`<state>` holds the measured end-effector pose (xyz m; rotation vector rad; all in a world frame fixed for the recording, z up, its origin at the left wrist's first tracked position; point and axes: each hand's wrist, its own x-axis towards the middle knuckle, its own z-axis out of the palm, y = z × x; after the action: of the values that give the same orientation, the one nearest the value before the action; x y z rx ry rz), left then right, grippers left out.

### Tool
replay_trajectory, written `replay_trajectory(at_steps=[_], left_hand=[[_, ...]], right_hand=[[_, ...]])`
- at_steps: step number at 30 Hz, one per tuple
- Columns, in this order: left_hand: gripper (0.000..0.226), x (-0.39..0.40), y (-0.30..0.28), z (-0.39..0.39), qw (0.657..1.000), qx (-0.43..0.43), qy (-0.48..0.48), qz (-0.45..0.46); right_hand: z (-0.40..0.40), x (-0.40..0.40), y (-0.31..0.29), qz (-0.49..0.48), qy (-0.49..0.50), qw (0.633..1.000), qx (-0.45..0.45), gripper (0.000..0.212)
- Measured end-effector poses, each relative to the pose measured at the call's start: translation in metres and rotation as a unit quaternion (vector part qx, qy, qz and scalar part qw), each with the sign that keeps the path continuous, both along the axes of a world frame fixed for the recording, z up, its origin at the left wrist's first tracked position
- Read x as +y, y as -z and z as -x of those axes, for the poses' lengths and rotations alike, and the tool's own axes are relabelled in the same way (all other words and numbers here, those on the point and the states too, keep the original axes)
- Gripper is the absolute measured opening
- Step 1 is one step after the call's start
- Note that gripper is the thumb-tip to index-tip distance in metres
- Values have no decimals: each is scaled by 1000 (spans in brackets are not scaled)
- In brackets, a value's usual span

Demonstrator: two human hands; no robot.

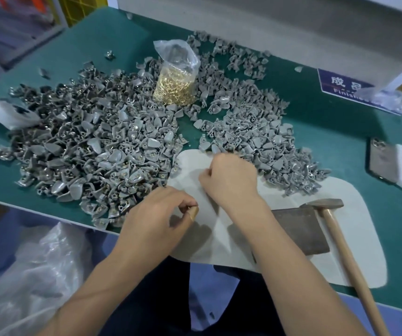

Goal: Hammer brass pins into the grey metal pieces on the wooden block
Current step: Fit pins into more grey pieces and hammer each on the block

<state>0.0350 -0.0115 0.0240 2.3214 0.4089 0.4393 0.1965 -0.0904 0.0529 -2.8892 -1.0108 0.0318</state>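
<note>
On the green table top, the pale grey felt-like mat lies at about five o'clock, with the dark, worn wooden block on it and the wooden-handled steel hammer lying idle just beside the block at its three o'clock edge. The left hand sits at six o'clock, fingers curled together, pinching something small and pale that I cannot identify. The right hand reaches toward twelve o'clock with fingers bent at the edge of the right-hand heap of small grey wedge-shaped metal pieces; whether it pinches a piece is hidden. A larger heap spreads at nine o'clock, several there showing brass, and the clear plastic bag of brass pins stands at twelve o'clock. Nothing rests on the block, so no strike looks ready. The risk, I judge, is mixing finished and unfinished pieces, since the heaps nearly meet at the mat's far edge, or a pin slipping from the pinch.
</note>
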Motion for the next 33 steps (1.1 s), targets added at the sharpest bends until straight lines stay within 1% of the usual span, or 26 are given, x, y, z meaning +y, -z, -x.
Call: replay_trajectory(at_steps=[2,4,6,8,10,12,13,15,17,18,21,24,27,29,31,33], left_hand=[[10,-6,-1,-4,1000,-8,9,2],[9,-12,-2,-11,1000,-11,26,10],[7,-16,-3,-23,999,-14,42,27],[6,-20,-6,-42,998,-16,57,23],[9,-23,-8,-66,998,-15,61,2],[17,-26,-11,-90,997,11,57,-46],[23,-28,-12,-100,995,30,58,-73],[32,-32,-12,-114,990,63,70,-108],[37,-36,-9,-121,985,89,83,-125],[38,-38,-7,-123,983,96,86,-130],[35,-43,-4,-124,983,85,89,-135],[21,-44,-6,-127,979,88,114,-142],[13,-45,-16,-128,976,113,138,-122],[8,-50,-26,-124,983,80,141,-87],[6,-61,-38,-114,990,29,140,-23],[9,-77,-51,-102,988,-4,153,38]], right_hand=[[-8,-14,-5,-66,27,996,43,22],[-14,-38,-11,-140,69,984,90,25],[-17,-66,-16,-203,115,967,100,29],[-19,-93,-17,-244,145,954,99,27],[-17,-117,-14,-258,159,947,102,25],[-12,-137,-11,-298,165,935,105,22],[-9,-146,-9,-335,166,921,112,21],[0,-163,-4,-416,181,879,147,16],[9,-176,1,-469,197,843,176,11],[14,-179,2,-485,199,831,184,11],[26,-185,4,-519,187,811,195,10],[36,-186,3,-557,178,785,205,11],[47,-189,4,-591,185,756,210,8],[53,-194,3,-608,189,741,213,7],[57,-200,0,-627,194,722,219,8],[59,-205,-2,-639,197,710,224,11]])
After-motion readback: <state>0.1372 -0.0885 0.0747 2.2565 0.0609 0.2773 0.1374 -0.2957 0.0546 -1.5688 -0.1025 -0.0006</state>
